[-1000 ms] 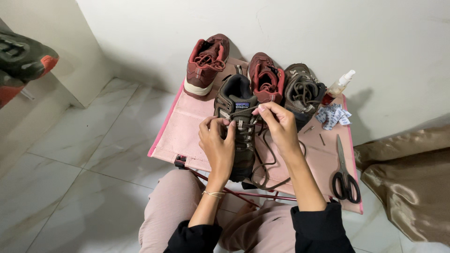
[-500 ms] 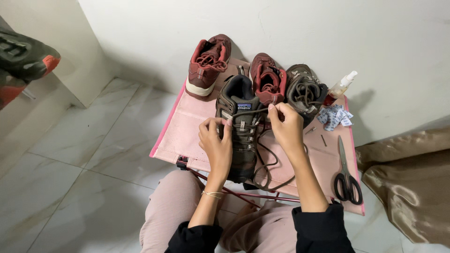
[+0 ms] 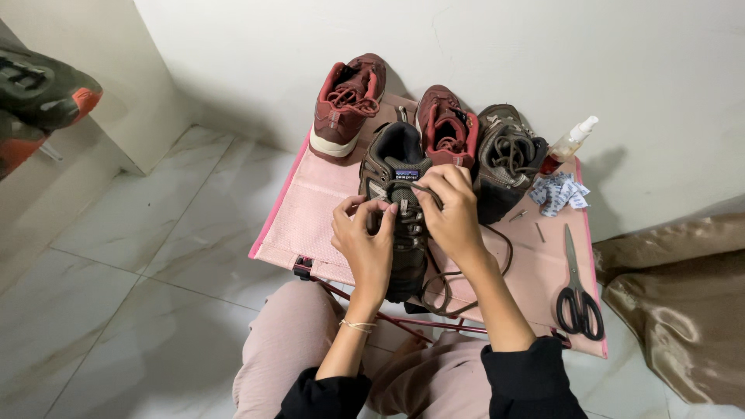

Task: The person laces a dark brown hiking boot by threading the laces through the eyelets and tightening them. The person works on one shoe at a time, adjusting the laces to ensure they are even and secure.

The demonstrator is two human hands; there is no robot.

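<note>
Both hands work the dark brown lace-up hiking shoe (image 3: 400,209) near the pink fabric table's (image 3: 310,225) front edge: left hand (image 3: 365,237) pinches an eyelet flap, right hand (image 3: 450,209) grips the limp, thin lace (image 3: 497,256). The shoe looks stiff, fairly heavy, and best held by its upper.

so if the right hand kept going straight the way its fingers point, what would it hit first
Probably the dark red shoe just past the brown shoe it is lacing. The right hand points up toward the wall, though depth is hard to judge.

head cam | looks steeply down, close over pink table (image 3: 310,225) | far corners perhaps distorted
</note>
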